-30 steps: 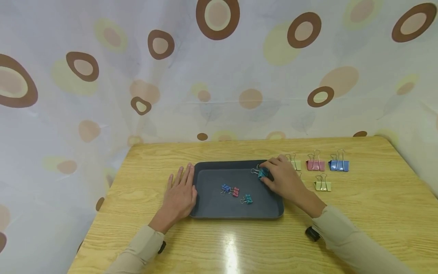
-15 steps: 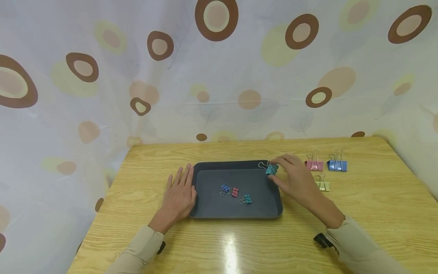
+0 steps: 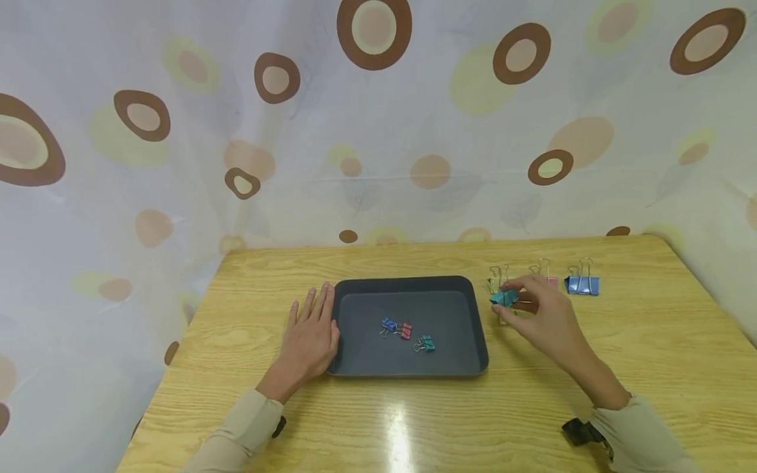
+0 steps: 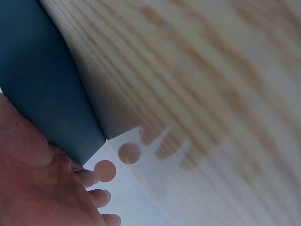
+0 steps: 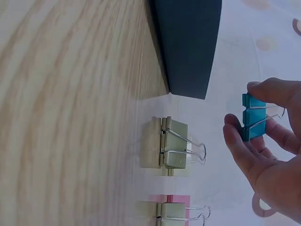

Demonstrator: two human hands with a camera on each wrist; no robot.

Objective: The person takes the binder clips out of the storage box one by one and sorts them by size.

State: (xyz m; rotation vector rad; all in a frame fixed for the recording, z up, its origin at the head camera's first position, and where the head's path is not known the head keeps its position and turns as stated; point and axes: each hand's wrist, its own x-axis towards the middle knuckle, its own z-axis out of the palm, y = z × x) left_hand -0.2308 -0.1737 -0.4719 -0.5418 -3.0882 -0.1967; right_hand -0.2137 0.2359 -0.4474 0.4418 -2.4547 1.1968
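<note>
My right hand (image 3: 550,322) pinches a teal binder clip (image 3: 504,297) between thumb and fingers, above the table just right of the grey tray (image 3: 372,361). In the right wrist view the teal clip (image 5: 256,115) shows its wire handles pointing toward the palm. Fingers straight, my left hand (image 3: 307,338) rests against the tray's left edge. The left wrist view shows the hand (image 4: 33,183) beside the tray's outer wall (image 4: 42,80). Inside the tray lie small binder clips: a blue one (image 3: 388,324), a red one (image 3: 405,332) and a teal one (image 3: 428,343).
Larger binder clips stand on the table right of the tray: a blue one (image 3: 582,285), a pink one (image 3: 552,282) partly behind my hand, and a yellow one (image 3: 493,284). The right wrist view shows two pale yellow clips, one nearer (image 5: 176,141). A patterned curtain (image 3: 378,164) hangs behind.
My right hand has carried the teal binder clip rightward, from over the tray's back right corner to beyond its right edge. The left hand and the clips in the tray stay put.
</note>
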